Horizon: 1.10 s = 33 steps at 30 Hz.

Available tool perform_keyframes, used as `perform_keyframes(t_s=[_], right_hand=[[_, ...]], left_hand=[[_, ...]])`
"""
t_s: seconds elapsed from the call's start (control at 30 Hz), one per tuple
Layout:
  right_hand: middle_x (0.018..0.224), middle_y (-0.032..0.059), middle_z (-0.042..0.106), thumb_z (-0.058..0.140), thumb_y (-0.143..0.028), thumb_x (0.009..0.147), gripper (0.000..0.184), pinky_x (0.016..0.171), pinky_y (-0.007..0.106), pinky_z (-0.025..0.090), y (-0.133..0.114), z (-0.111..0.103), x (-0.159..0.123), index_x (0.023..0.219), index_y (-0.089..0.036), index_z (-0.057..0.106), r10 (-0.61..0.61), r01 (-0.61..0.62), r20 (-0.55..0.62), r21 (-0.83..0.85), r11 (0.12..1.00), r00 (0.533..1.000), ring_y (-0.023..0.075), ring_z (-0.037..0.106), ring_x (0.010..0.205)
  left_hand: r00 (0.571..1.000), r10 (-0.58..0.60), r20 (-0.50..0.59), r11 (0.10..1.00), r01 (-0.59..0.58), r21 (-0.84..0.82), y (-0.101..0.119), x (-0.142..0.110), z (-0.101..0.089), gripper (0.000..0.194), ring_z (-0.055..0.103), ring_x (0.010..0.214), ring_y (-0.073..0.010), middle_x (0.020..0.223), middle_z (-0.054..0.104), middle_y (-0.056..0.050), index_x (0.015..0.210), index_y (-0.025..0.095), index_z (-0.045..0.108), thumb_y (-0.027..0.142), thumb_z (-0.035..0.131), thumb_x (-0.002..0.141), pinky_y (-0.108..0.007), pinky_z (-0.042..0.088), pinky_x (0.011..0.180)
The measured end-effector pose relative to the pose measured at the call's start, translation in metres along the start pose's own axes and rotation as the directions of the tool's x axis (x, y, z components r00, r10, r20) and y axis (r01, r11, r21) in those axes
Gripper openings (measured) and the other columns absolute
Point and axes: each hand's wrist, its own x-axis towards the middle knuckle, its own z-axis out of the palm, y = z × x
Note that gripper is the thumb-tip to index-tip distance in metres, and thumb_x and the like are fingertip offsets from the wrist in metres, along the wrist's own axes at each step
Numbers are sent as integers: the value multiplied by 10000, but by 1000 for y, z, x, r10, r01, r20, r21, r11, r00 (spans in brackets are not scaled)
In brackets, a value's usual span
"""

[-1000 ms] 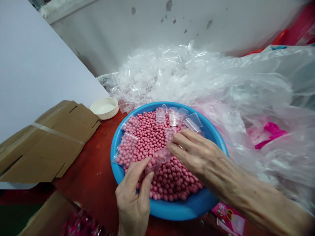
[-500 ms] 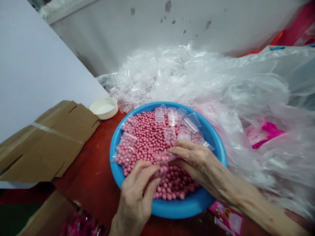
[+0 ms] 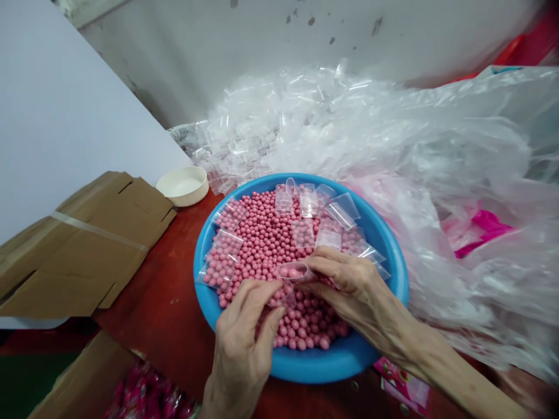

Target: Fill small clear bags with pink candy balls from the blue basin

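A blue basin (image 3: 332, 372) is filled with round pink balls (image 3: 266, 233). Over it, my right hand (image 3: 353, 285) pinches a small clear plastic pouch (image 3: 308, 270), its oval mouth gaping to the left with a few pink balls inside. Just left of that mouth, my left hand (image 3: 247, 334) has thumb and fingers closed on clear plastic (image 3: 288, 298) low over the balls; whether this is a second pouch or part of the same one I cannot tell. Several other clear pouches (image 3: 308, 203) lie on the balls toward the basin's back and left sides.
Behind the basin spreads a heap of clear pouches (image 3: 262, 128), with large clear plastic bags (image 3: 471, 139) at right. A white round dish (image 3: 186, 187) and flattened cardboard (image 3: 96, 233) are at left on the red table (image 3: 174, 291). Shiny pink packets (image 3: 148, 393) fill a box at bottom left.
The pouch mouth in my right hand has shifted slightly right and up and looks wider. My left fingers have moved up a little, close against it. The view has shifted slightly.
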Motion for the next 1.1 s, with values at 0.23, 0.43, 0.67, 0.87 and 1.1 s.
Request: perform_keyframes(t_s=[0.23,0.43,0.67,0.87,1.1], right_hand=[[755,28,560,570,-56,845,98,572,230,405,2,3,-2,794,-137,591,-22,19,-65,-48,999,998,139,540,651],[824,52,577,526,29,814,174,572,238,407,3,4,-6,799,-141,562,-13,8,-58,-92,996,998,159,574,694],[757,38,539,493,-17,852,168,586,270,399,5,10,-6,750,-133,558,99,-99,-12,-154,983,995,161,539,652],[795,45,524,408,-32,894,208,567,266,376,6,14,-8,795,-134,559,141,-126,87,-161,979,986,158,505,659],[783,53,526,365,-17,889,241,561,271,372,4,14,-8,766,-134,536,145,-127,83,-193,973,986,164,511,652]], left_hand=[[994,-111,3,994,111,-10,1,1,4,211,613,773,-99,844,615,8,934,194,569,54,602,780,-166,525,694],[977,-212,-29,976,210,-50,-2,-4,8,411,651,806,-110,990,664,8,1170,253,518,110,609,795,-185,560,714],[984,-179,5,980,179,-87,9,6,-25,332,647,814,-81,988,663,58,1075,310,592,113,601,808,-149,527,728],[996,-62,63,995,57,82,10,66,-69,178,609,837,-89,916,653,30,963,237,670,159,591,824,-173,478,766],[966,-97,240,982,53,184,-45,174,-40,177,628,760,-149,816,671,-23,895,118,631,198,608,739,-266,501,693]])
